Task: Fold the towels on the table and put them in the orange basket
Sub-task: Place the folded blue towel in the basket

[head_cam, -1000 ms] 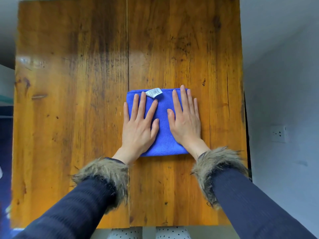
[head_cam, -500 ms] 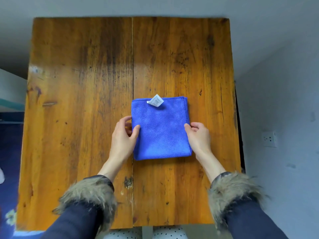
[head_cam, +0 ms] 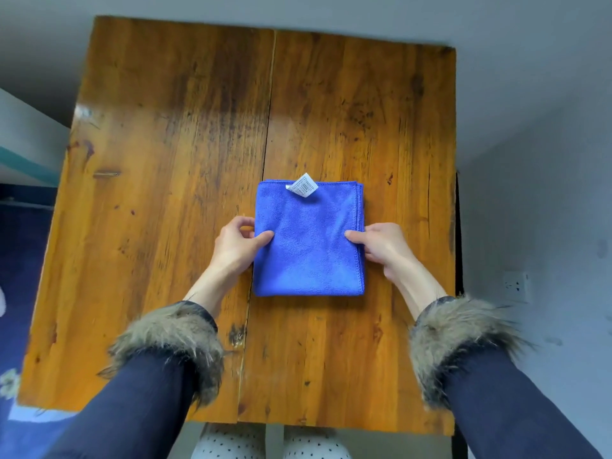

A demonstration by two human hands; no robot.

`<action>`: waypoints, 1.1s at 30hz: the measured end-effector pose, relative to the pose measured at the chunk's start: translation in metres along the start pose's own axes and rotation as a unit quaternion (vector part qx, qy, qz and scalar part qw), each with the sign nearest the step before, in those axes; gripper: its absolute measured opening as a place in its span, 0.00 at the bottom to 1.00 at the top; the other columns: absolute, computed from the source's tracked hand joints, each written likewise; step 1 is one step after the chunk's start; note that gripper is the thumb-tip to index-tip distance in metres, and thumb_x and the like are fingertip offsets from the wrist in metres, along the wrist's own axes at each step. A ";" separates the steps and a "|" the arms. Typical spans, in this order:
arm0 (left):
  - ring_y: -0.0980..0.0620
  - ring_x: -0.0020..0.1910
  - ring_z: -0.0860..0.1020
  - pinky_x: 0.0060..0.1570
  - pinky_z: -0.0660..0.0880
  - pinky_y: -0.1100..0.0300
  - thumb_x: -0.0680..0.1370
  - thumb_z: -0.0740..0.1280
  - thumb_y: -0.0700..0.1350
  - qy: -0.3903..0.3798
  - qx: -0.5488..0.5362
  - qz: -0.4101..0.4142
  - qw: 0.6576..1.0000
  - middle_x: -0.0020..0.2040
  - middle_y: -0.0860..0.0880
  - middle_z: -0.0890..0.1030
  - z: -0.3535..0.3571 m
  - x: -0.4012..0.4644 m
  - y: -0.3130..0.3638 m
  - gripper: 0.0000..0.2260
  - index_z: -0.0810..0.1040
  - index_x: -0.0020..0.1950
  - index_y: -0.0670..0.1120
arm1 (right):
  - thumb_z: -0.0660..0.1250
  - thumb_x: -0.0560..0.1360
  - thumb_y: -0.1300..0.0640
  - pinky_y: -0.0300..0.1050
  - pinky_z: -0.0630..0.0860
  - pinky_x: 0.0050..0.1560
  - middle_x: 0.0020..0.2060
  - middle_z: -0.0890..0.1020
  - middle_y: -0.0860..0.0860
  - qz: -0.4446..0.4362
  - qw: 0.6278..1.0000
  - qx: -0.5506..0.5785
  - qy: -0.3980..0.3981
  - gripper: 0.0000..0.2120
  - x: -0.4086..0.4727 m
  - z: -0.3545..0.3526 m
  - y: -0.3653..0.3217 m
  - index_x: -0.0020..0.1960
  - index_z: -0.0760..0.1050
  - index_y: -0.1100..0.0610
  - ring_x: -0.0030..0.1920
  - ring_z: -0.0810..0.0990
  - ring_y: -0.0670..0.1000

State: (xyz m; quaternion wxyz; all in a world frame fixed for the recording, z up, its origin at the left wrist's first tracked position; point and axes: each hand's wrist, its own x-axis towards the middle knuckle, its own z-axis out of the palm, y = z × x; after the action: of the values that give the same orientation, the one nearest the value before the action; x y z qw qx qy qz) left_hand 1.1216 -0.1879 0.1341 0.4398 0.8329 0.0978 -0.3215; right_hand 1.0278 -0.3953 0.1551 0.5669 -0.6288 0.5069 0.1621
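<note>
A blue towel (head_cam: 311,246), folded into a small rectangle with a white tag at its far edge, lies on the wooden table (head_cam: 165,193) right of the middle seam. My left hand (head_cam: 236,245) pinches the towel's left edge, thumb on top and fingers curled under. At the right edge, my right hand (head_cam: 381,246) grips the same way. The orange basket is not in view.
The table's right edge runs close to a grey wall with a socket (head_cam: 516,286). A blue rug (head_cam: 20,260) covers the floor on the left. The near table edge is just in front of my knees.
My hands lifted off the towel's top, where they lay flat, and moved to its left and right edges, which they now pinch. The camera has pulled back.
</note>
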 end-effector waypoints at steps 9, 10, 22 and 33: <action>0.51 0.43 0.78 0.30 0.76 0.63 0.75 0.69 0.41 -0.075 -0.142 -0.038 0.986 0.49 0.43 0.78 -0.020 -0.040 -0.015 0.07 0.73 0.51 0.47 | 0.68 0.75 0.59 0.40 0.78 0.43 0.48 0.83 0.50 -0.049 0.989 0.037 -0.133 0.07 -0.018 -0.009 0.002 0.52 0.78 0.57 0.45 0.82 0.47; 0.50 0.44 0.77 0.31 0.77 0.63 0.75 0.68 0.41 -0.081 -0.146 -0.040 0.985 0.51 0.42 0.79 -0.026 -0.047 -0.019 0.07 0.73 0.52 0.47 | 0.68 0.75 0.59 0.41 0.78 0.43 0.48 0.83 0.51 -0.045 0.987 0.035 -0.149 0.08 -0.023 -0.009 0.000 0.53 0.78 0.57 0.44 0.82 0.47; 0.50 0.47 0.78 0.38 0.77 0.59 0.77 0.66 0.45 0.027 -0.236 -0.040 0.971 0.54 0.46 0.81 -0.156 -0.177 -0.079 0.08 0.73 0.56 0.50 | 0.67 0.74 0.61 0.45 0.75 0.46 0.44 0.81 0.49 -0.082 0.945 -0.069 -0.310 0.06 -0.136 0.092 -0.038 0.50 0.76 0.54 0.41 0.77 0.47; 0.52 0.35 0.77 0.32 0.75 0.61 0.78 0.64 0.41 0.205 -0.358 -0.036 0.910 0.47 0.46 0.78 -0.312 -0.314 -0.208 0.06 0.72 0.53 0.48 | 0.66 0.75 0.59 0.42 0.72 0.38 0.44 0.81 0.50 -0.181 0.879 -0.186 -0.399 0.02 -0.295 0.288 -0.028 0.47 0.76 0.54 0.43 0.77 0.49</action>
State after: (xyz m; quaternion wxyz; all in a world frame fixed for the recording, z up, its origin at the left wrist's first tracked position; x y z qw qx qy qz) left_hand 0.9262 0.2218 0.3167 0.6665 0.6632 0.3244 -0.1031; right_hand 1.0301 -0.0138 0.3123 0.6133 -0.6853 0.0757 0.3853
